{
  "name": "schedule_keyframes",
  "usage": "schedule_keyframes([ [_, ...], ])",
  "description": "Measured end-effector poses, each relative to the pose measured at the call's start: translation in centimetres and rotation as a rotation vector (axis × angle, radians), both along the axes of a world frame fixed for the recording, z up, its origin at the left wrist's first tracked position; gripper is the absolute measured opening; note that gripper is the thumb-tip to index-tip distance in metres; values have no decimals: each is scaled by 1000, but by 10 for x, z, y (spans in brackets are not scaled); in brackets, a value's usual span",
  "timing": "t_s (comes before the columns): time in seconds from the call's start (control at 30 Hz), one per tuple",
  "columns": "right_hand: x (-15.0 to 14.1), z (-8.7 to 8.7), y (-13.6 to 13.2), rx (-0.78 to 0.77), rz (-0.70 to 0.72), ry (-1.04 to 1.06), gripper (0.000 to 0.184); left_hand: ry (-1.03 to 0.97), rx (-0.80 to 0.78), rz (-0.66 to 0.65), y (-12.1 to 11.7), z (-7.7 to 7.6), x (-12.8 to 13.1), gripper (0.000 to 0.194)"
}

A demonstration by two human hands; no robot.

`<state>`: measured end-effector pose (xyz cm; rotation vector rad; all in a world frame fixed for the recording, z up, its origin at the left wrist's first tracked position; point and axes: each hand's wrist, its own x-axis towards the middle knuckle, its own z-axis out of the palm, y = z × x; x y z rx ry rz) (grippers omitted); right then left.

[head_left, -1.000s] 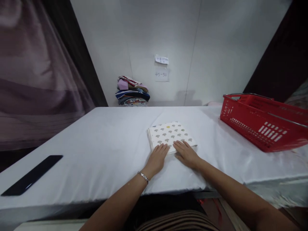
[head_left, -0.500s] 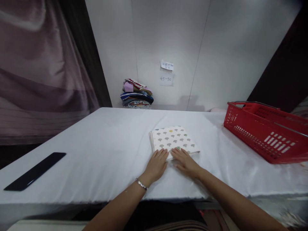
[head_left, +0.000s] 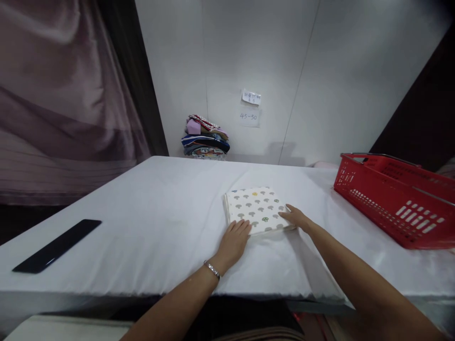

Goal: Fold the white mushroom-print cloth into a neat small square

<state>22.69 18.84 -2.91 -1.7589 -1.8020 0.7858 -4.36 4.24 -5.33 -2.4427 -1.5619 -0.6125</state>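
Note:
A folded white cloth (head_left: pixel 258 206) with a grey mushroom print, plus a few yellow and green ones, lies flat on the table. My left hand (head_left: pixel 233 244) rests palm down with its fingers stretched over the cloth's near left corner; a silver bracelet circles that wrist. At the cloth's right edge is my right hand (head_left: pixel 297 219), its thumb on top and its fingers along the side, taking hold of the edge. The undersides of those fingers are hidden.
The table (head_left: pixel 149 213) has a white cover. A dark flat strip (head_left: pixel 59 246) lies on its left part, and a red plastic basket (head_left: pixel 384 203) stands at the right. Behind the far edge is a stack of folded fabrics (head_left: pixel 206 137), beside paper signs (head_left: pixel 250 117) on the wall.
My right hand has moved from the cloth's near edge to its right edge. My left hand stays at the near left corner. The whole view has shifted slightly.

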Motion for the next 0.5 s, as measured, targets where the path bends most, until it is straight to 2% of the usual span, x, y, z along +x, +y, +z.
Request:
schedule_keyframes([
  [0.1,7,5,4,-62,8,187,76,28,-14,-23,1,1,3,37],
  [0.17,15,10,11,-37,-33,259,78,46,-26,-62,3,3,11,38],
  [0.23,22,11,20,21,-112,252,76,58,-41,-111,6,5,21,39],
  [0.33,25,4,30,62,-197,166,67,48,-54,-148,10,6,33,40],
  [0.5,28,-9,23,147,-164,140,48,-2,-42,-133,13,-2,34,38],
])
